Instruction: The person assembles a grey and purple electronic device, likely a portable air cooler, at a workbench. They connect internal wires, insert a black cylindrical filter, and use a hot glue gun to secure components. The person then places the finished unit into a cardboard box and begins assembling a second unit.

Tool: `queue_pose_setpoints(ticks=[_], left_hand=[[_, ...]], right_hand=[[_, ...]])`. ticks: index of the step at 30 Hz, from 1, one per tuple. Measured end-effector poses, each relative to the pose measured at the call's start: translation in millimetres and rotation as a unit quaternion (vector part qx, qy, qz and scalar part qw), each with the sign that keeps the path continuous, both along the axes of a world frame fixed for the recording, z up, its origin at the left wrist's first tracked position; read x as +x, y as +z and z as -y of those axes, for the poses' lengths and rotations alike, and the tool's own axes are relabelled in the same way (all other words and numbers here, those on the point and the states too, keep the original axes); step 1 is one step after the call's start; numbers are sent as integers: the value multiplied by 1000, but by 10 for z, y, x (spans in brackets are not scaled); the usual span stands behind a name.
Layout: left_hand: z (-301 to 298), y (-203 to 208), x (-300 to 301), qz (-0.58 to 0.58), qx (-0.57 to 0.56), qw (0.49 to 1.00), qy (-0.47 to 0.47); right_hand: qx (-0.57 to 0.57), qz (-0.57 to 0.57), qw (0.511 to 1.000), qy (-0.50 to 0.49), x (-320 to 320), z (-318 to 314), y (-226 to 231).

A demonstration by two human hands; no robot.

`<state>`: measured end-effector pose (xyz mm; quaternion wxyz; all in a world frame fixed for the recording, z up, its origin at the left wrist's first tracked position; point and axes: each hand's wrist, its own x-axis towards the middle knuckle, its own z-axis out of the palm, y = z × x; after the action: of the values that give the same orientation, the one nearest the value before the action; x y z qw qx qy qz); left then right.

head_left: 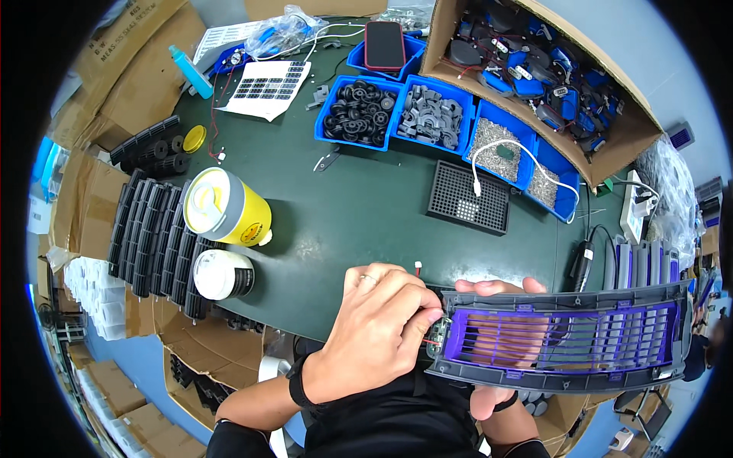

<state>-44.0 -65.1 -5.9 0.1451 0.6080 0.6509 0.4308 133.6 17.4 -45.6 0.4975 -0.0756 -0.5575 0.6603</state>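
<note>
My right hand (504, 332) holds a long dark grey plastic housing (550, 375) from beneath, thumb at its near edge and fingertips past its far edge. A purple slatted grille (458, 336) is set in the housing, and the palm shows through the slats. At the housing's left end, my left hand (382, 320) has thumb and forefinger pinched together over a small green circuit board (438, 333). What lies between those fingertips is too small to make out. A red wire shows by the board. Just beyond the left hand, a small white connector (418, 266) lies on the table.
Blue bins of black wheels (359, 113), grey parts (431, 116) and screws (496, 141) stand behind. A black perforated tray (468, 197) sits before them. Left are a yellow jug (248, 210), a white jar (221, 275) and stacked black parts (149, 237). An electric screwdriver (582, 263) lies right.
</note>
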Motion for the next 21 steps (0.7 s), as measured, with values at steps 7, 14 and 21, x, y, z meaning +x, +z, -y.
queue_pose_setpoints(ticks=[7,14,21], left_hand=[[-18,17,-48,19,-24,998,-47],[-43,-28,51,17,-32,999,-6],[-43,-54,42,16,-19,1000,-9]], right_hand=[[14,18,1000,12,30,-29,12],[53,29,998,21,39,-68,-10],[36,60,997,5,59,-41,-18]])
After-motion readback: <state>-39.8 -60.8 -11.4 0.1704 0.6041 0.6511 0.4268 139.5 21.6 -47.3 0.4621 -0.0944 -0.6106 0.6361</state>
